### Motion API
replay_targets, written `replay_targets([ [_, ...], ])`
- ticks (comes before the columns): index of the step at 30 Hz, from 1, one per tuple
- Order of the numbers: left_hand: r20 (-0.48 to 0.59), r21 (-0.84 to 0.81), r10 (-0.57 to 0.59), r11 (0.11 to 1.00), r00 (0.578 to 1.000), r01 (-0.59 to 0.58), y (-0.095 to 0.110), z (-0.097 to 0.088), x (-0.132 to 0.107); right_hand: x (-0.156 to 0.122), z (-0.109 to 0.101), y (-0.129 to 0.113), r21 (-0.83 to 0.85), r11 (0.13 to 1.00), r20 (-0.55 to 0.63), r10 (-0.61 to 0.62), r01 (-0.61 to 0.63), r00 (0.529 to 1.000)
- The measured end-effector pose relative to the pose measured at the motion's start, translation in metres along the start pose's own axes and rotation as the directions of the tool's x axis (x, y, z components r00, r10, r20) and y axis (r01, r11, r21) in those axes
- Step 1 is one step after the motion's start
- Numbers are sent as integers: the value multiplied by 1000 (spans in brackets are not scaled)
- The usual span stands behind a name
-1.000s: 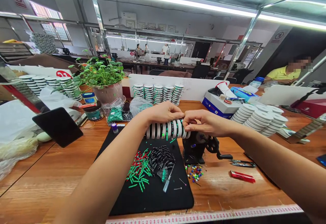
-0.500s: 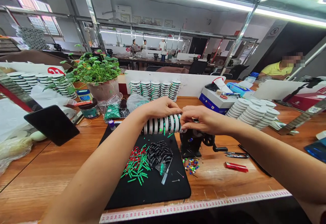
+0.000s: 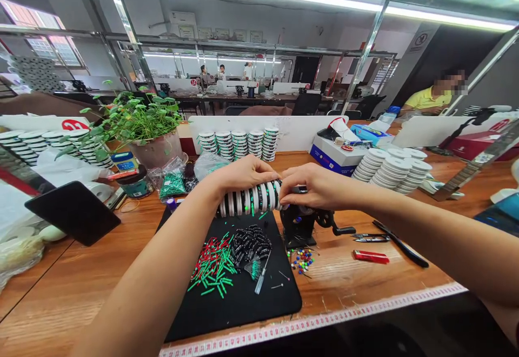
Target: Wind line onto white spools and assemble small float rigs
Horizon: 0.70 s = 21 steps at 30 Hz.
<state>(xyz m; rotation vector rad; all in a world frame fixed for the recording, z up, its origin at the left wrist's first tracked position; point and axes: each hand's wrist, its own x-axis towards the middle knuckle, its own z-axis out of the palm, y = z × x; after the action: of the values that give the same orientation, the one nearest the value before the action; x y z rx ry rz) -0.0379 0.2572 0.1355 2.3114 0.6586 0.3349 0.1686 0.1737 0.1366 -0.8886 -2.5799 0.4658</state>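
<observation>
A row of white line spools [image 3: 243,201] with black and green wraps sits on a black hand-crank winder [image 3: 298,227]. Over the top of the row lies my left hand [image 3: 245,176], its thumb and fingers closed near the right end. My right hand [image 3: 304,186] is pinched at the rightmost spool, close to the left fingertips. What either pinch holds is too small or hidden to make out. Below, on a black mat [image 3: 239,313], lie red and green sticks [image 3: 214,265], small black pieces [image 3: 251,246] and a thin tool with a clear handle [image 3: 260,282].
Coloured ball-head pins [image 3: 302,259], a red lighter-like object [image 3: 371,257] and thread snips [image 3: 368,237] lie right of the mat. Spool stacks [image 3: 239,145] stand behind. A potted plant [image 3: 156,154] and phone-like black slab [image 3: 75,211] are left. A tape measure [image 3: 324,316] edges the table.
The view has shifted slightly, so most things appear further left. My right fingers have shifted a little at the end spool; my left hand keeps its place over the spools.
</observation>
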Motion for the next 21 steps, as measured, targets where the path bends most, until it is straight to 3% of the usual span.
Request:
replay_targets([
  [5, -8, -11, -9, 1000, 1000, 9, -2, 0, -1, 8, -1, -4, 6, 996, 18, 91, -91, 996],
  [11, 2, 13, 32, 999, 999, -32, 3, 0, -5, 8, 4, -12, -63, 983, -43, 171, -174, 984],
  [15, 1, 73, 36, 997, 999, -36, 8, 0, -6, -4, 13, -6, -212, 976, -216, 6, -53, 976],
  [18, -18, 114, 55, 992, 998, -53, 10, 1, -4, -16, 24, 4, -304, 951, -331, -159, 54, 930],
  [21, -74, 175, 107, 980, 991, -93, 14, 3, -4, -22, 34, 13, -314, 942, -371, -233, 115, 899],
])
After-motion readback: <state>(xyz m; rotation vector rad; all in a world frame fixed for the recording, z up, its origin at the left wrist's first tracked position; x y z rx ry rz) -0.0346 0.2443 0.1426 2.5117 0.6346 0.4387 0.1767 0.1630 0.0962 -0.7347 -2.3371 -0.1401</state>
